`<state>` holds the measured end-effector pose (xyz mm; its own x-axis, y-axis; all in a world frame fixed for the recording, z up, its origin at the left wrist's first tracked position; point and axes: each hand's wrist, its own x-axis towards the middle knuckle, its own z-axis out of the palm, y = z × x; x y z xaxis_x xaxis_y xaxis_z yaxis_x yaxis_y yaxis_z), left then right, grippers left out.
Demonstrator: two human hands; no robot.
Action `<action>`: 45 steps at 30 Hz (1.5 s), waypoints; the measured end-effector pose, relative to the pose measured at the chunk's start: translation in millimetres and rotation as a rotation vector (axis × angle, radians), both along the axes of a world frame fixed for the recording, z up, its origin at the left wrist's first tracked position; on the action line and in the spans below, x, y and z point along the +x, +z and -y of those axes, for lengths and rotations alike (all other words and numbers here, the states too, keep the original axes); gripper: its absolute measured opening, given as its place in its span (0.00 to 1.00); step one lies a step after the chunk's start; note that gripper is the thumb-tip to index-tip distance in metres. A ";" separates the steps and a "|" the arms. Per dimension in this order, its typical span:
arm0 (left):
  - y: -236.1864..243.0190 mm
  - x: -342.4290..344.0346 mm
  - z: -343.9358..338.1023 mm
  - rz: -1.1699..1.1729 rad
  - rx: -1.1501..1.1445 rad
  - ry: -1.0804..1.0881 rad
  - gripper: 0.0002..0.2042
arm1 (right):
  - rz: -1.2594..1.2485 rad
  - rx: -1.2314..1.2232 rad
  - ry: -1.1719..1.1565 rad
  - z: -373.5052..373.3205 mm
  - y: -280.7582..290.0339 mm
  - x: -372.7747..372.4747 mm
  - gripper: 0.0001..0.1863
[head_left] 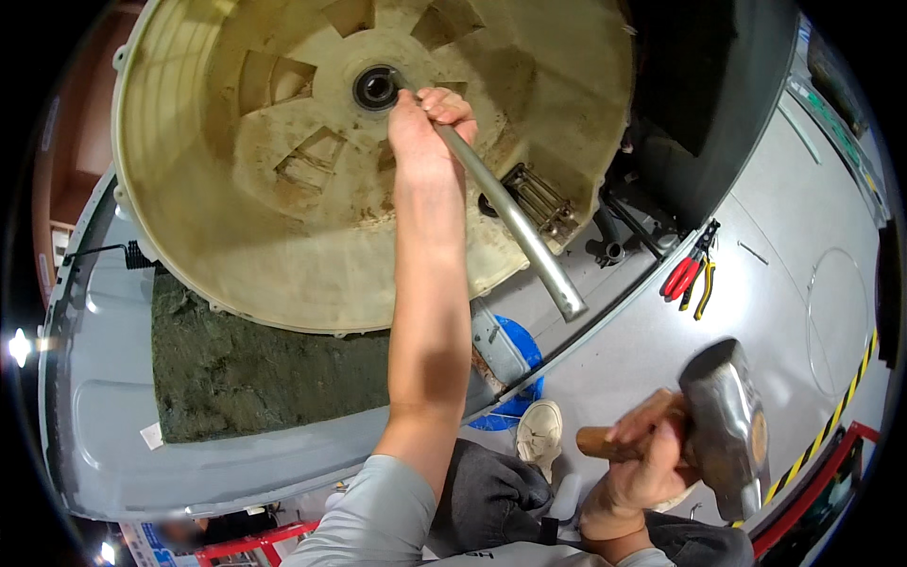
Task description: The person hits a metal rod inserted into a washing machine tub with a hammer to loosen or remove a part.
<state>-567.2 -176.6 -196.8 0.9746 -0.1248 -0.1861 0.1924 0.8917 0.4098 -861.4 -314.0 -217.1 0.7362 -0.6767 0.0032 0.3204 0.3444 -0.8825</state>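
My left hand is closed around a long metal rod. One end of the rod meets the black-ringed bearing hole in the middle of a yellowed washing machine tub; the other end slants out over the rim toward the lower right. My right hand grips the short wooden handle of a sledgehammer. Its heavy steel head is raised above the floor, apart from the rod. A heating element sits inside the tub near the rod.
The tub lies within a grey machine casing lined with a dark felt-like mat. Red-handled pliers and yellow-black pliers lie on the floor at right, near a screw. A blue basin is beside my shoe.
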 end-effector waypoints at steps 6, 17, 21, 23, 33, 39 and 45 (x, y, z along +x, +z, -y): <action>-1.4 -1.6 -3.3 -0.021 0.082 0.083 0.19 | 0.084 -0.041 -0.024 7.5 -4.8 -2.8 0.08; 17.5 -4.1 -6.3 -0.014 0.069 0.059 0.20 | 0.047 -0.006 0.008 -1.0 -9.5 -1.1 0.09; 19.8 -8.4 -7.1 0.000 0.091 0.022 0.20 | 0.051 0.007 0.026 -2.5 -10.9 -2.3 0.09; 20.1 -8.7 -7.8 -0.011 0.102 0.022 0.20 | 0.056 -0.001 0.030 -2.9 -10.9 -2.7 0.09; 21.3 -9.9 -11.2 -0.020 0.082 0.032 0.21 | 0.052 0.006 0.013 -3.2 -8.1 -1.6 0.09; 23.0 -10.1 -11.6 -0.026 0.040 0.044 0.20 | 0.071 0.020 0.003 -4.2 -4.7 1.2 0.09; 23.8 -6.9 -15.6 -0.088 0.101 -0.018 0.19 | 0.072 -0.018 0.043 -4.1 -8.5 -1.2 0.09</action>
<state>-574.2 -161.0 -173.0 0.9516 -0.1187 -0.2834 0.2474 0.8428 0.4779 -862.6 -309.9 -225.5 0.7618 -0.6442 0.0691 0.3690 0.3437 -0.8635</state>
